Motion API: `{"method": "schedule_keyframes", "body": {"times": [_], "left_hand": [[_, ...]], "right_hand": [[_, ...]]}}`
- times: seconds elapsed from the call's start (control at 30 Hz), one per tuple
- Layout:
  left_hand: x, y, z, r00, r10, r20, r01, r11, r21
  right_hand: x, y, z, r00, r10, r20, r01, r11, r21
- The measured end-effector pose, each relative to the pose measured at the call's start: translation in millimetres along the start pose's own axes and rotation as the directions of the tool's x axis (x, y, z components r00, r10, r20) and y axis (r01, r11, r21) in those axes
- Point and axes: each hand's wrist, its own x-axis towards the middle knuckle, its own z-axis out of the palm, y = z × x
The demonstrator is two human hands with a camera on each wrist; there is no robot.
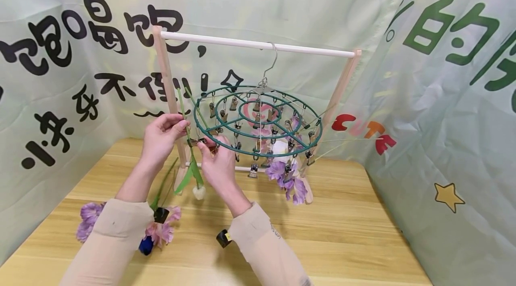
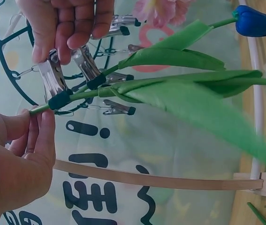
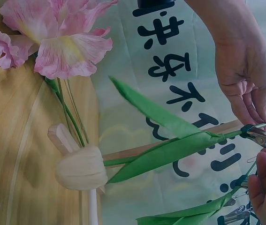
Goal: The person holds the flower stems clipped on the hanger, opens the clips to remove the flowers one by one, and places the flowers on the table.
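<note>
One likely light, pliant tulip point(image 1: 195, 170) is aptly pinched at its stem point(image 2: 83, 95) by the left hand point(image 1: 163, 136), a clip point(image 2: 53, 77) by the right hand point(image 1: 221, 160).

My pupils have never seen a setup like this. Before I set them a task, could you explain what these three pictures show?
There is no machine: a person works with two bare hands. The head picture comes from a camera on the head, looking forward and down. The other two come from cameras on each wrist, so the scene appears turned sideways.

The left hand holds the stem of a white flower, which hangs bloom downward. The right hand pinches a metal clip whose tip is at that stem. Beside them, a round green rack with many clips hangs from a white bar.

On the wooden table, towards the left, lie purple, pink and blue flowers.
</note>
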Motion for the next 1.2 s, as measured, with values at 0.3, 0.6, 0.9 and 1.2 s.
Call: {"method": "schedule_keyframes", "body": {"times": [0.3, 0.6, 0.9, 1.2], "left_hand": [[-0.9, -1.4, -2.0, 1.0, 0.0, 0.0, 0.0, 1.0, 0.027], [-3.0, -2.4, -5.2, 0.999, -0.035, 0.01, 0.035, 0.999, 0.009], [-2.4, -9.6, -8.7, 0.99, -0.128, 0.061, 0.122, 0.989, 0.082], [-5.5, -25.8, -9.1, 0.955, -0.258, 0.148, 0.248, 0.965, 0.084]], "right_hand": [[-1, -1, -2, 1.0, 0.018, 0.002, -0.018, 1.0, 0.012], [-3, -1, -14, 0.998, 0.054, 0.024, -0.054, 0.999, 0.006], [-4, 3, -33, 1.0, -0.02, 0.015, 0.02, 0.999, -0.039], [-7, 5, -45, 0.992, -0.129, 0.0, 0.129, 0.992, -0.013]]}}
